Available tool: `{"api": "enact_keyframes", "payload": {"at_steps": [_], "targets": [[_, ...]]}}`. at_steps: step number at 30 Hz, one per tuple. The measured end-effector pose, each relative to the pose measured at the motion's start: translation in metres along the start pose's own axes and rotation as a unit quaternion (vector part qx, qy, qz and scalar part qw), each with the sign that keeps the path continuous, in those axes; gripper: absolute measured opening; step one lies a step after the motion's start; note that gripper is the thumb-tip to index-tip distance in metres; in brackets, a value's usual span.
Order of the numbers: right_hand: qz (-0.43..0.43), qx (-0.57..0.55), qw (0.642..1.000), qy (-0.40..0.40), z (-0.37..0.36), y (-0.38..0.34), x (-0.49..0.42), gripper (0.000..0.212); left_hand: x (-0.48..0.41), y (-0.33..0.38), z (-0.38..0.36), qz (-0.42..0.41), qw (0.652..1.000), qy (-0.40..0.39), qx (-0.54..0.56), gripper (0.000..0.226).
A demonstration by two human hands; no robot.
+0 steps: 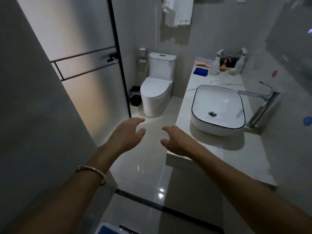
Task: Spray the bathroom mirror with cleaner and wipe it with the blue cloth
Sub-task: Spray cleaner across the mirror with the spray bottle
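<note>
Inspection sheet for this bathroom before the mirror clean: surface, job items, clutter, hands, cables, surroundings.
Surface: pale stone-look countertop, white vessel basin with dark rim on it.
Job's things: folded blue cloth and white trigger spray bottle at the counter's far end, untouched; wall mirror on the right.
Clutter: folded pink towel beyond the cloth.
Grippers: left hand and right hand open, empty, over the floor.
Cables: nothing seen.
Surroundings: white toilet, black bin, frosted glass door, chrome tap.
</note>
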State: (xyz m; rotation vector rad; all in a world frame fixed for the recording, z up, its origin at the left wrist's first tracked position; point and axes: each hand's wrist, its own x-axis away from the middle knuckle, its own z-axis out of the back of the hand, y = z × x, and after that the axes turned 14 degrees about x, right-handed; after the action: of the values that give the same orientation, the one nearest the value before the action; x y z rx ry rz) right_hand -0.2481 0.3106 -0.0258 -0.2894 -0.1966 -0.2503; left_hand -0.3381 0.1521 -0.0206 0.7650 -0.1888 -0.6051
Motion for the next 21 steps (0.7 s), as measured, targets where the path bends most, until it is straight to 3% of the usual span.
{"api": "enact_keyframes", "payload": {"at_steps": [14, 21], "targets": [[0.038, -0.021, 0.999, -0.001, 0.032, 0.008, -0.241, 0.058, -0.212, -0.057, 0.025, 0.02, 0.999, -0.02, -0.034, 0.046], [0.061, -0.012, 0.998, 0.008, 0.087, 0.018, -0.38, 0.056, -0.335, -0.074, 0.051, 0.027, 0.997, -0.007, -0.068, 0.046]]}}
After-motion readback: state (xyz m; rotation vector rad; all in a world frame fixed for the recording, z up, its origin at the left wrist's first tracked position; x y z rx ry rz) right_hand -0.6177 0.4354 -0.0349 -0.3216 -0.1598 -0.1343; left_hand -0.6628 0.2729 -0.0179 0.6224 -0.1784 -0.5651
